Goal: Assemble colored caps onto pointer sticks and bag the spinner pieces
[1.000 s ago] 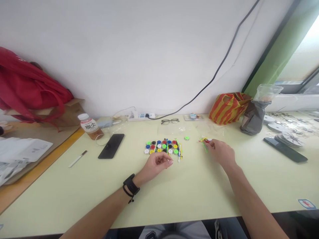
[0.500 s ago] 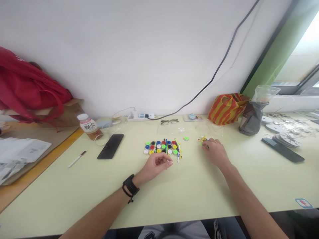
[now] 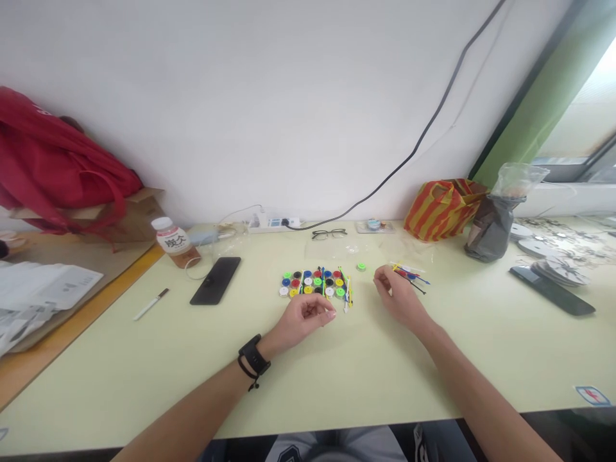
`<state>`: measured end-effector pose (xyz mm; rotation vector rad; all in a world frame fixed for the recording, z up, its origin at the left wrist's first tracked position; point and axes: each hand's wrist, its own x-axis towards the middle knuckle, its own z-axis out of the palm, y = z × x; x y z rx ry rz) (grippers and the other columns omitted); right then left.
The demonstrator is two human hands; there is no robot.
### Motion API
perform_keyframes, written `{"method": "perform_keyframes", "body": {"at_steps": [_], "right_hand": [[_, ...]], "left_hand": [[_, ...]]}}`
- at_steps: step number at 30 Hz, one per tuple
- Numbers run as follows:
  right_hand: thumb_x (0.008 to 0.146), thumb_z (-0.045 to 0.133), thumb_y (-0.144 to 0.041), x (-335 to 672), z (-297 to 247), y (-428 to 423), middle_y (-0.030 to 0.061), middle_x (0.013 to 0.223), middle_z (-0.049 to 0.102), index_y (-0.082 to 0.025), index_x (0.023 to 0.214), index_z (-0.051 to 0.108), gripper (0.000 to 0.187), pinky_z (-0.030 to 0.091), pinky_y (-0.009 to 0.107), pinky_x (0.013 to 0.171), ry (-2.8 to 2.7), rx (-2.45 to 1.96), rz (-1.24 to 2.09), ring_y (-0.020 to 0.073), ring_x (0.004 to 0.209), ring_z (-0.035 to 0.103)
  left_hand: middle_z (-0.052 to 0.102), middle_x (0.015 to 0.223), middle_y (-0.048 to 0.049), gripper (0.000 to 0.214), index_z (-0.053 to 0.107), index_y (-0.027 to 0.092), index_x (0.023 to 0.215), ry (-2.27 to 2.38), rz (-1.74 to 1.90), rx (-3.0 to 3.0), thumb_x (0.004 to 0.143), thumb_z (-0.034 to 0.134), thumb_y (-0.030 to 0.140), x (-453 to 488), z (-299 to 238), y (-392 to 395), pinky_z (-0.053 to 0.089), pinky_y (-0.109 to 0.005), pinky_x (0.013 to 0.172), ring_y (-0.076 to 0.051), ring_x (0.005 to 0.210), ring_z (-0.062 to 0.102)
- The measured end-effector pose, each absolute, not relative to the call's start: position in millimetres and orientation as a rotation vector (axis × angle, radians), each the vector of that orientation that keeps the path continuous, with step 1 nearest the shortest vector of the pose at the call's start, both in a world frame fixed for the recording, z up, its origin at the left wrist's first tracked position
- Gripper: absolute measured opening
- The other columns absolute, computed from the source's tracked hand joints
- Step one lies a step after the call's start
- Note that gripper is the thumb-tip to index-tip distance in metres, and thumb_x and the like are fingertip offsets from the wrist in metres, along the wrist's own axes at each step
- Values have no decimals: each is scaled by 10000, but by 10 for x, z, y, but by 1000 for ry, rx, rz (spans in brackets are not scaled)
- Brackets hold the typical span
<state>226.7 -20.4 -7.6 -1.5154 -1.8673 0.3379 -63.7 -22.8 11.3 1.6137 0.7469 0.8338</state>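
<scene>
Rows of small round discs, in green, blue, red, white, yellow and black, lie mid-table with thin coloured arrow-shaped sticks among and beside them. My left hand rests just in front of them, fingers curled and thumb tip against the index finger; anything in the pinch cannot be made out. To the right, my right hand is closed with its fingertips together, and what they hold, if anything, is hidden. Behind that hand lies a loose pile of arrow sticks. A single green disc sits apart, between the rows and my right hand.
A dark phone, a marker and a drink bottle are on the left. Glasses and a power strip lie near the wall. A striped bag, a grey bag and another dark flat case occupy the right.
My right hand has shifted left off the arrow-stick pile, which now shows more fully with blue and black sticks. My left hand stays in its place.
</scene>
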Motion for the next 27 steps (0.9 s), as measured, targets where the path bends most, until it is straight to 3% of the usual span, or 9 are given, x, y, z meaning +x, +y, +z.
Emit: {"method": "perform_keyframes", "body": {"at_steps": [4,9,15,23,27], "right_hand": [[975,406,-205,2292,-101,-163,83,957,653,-226,937,561,160,489,335,795,-1796,-1463,247,219,848,616],[972,392,-168,2330,-211,-80,125,1132,675,-197,1073,673,300,509,387,919,-1835,-1448,237,253,1031,650],[919,442,-108,2338,-333,-11,139,1191,695,-178,1089,714,328,483,448,1029,-1973,-1498,233,282,1141,640],[919,479,-152,2306,-350,-18,149,1300,643,-180,1195,684,345,531,417,965,-1931,-1494,260,276,1143,646],[900,509,-155,2284,-331,-30,155,1257,670,-164,1147,694,309,525,433,951,-1966,-1579,253,284,1064,671]], "left_hand": [[554,686,-8,344,729,124,887,746,829,1609,884,784,463,-635,112,-225,355,-227,570,-112,619,469],[545,684,-7,353,730,125,894,760,806,1651,891,772,475,-636,104,-228,349,-227,563,-113,612,457],[521,699,-5,350,749,130,935,781,765,1760,894,765,477,-639,70,-243,322,-229,548,-115,611,432],[520,698,-7,351,748,136,952,752,695,1787,911,741,484,-642,77,-264,306,-228,542,-113,600,415],[553,721,-20,340,752,144,960,755,689,1801,907,743,480,-644,70,-281,333,-228,557,-120,615,438]]}}
